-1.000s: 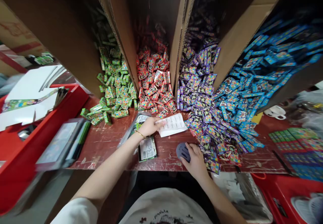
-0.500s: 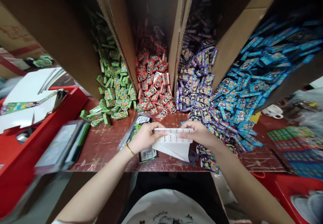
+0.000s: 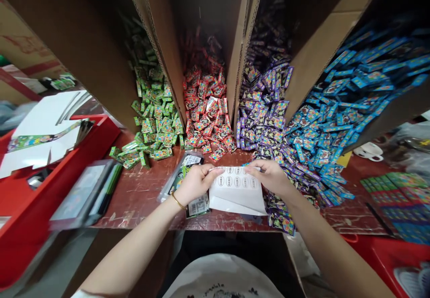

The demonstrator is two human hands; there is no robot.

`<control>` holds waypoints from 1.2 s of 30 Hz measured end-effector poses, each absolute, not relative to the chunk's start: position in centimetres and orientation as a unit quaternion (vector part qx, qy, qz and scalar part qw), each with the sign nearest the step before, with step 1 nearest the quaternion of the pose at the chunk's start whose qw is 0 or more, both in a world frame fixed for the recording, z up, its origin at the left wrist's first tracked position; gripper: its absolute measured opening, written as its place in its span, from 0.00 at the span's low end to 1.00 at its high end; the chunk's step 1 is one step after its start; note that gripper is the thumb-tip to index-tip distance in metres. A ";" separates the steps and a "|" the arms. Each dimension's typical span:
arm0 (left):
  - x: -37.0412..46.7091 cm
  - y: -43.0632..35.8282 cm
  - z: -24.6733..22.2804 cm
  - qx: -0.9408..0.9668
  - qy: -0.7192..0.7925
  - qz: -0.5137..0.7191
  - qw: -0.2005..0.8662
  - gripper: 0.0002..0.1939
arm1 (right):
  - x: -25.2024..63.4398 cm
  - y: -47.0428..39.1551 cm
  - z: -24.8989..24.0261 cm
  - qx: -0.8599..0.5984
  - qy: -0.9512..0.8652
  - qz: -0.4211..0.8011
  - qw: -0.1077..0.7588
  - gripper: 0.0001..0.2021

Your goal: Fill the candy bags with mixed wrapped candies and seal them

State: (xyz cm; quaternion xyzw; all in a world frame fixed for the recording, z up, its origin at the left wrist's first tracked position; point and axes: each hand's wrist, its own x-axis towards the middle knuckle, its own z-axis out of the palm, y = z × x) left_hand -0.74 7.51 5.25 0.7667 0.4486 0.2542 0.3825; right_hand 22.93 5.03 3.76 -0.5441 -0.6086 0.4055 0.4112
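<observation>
A white sheet of round printed stickers (image 3: 237, 193) is stretched between my two hands above the table's front part. My left hand (image 3: 198, 181) pinches its upper left corner, and my right hand (image 3: 268, 177) pinches the upper right one. Rows of circles with dark print show on the upper part; the lower part is plain white. Under and beside my left hand lie a clear plastic case (image 3: 168, 184) and a dark green printed packet (image 3: 198, 206). Small purple packets (image 3: 281, 221) lie by my right wrist.
Tall cardboard dividers (image 3: 240, 65) separate heaps of green (image 3: 156, 128), red (image 3: 204, 119), purple (image 3: 264, 110) and blue packets (image 3: 322, 123). A red bin (image 3: 101, 137) with papers stands left; colourful sheets (image 3: 396, 199) lie right.
The sticker sheet has opened out flatter and turned, showing more of its circles and its blank lower part. Both hands still pinch it. The view has shifted slightly.
</observation>
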 end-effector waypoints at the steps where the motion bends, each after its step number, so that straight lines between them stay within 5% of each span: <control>1: -0.8 7.5 5.3 0.762 0.451 0.254 0.390 0.22 | 23.0 5.0 3.6 -0.544 -0.610 0.399 0.416 0.12; 10: -0.8 7.3 4.8 0.751 0.444 0.254 0.417 0.21 | 23.1 3.8 2.6 -0.561 -0.649 0.275 0.434 0.17; 22: -1.4 8.0 2.4 0.777 0.440 0.201 0.402 0.24 | 23.4 3.0 -0.3 -0.564 -0.641 0.319 0.411 0.20; 30: -1.2 12.1 -2.1 0.807 0.462 0.046 0.365 0.14 | 22.0 -0.6 -6.4 -0.655 -0.646 0.227 0.320 0.14; 36: -0.4 13.8 -3.4 0.814 0.485 0.010 0.320 0.13 | 19.6 -4.4 -9.0 -0.717 -0.663 0.079 0.199 0.20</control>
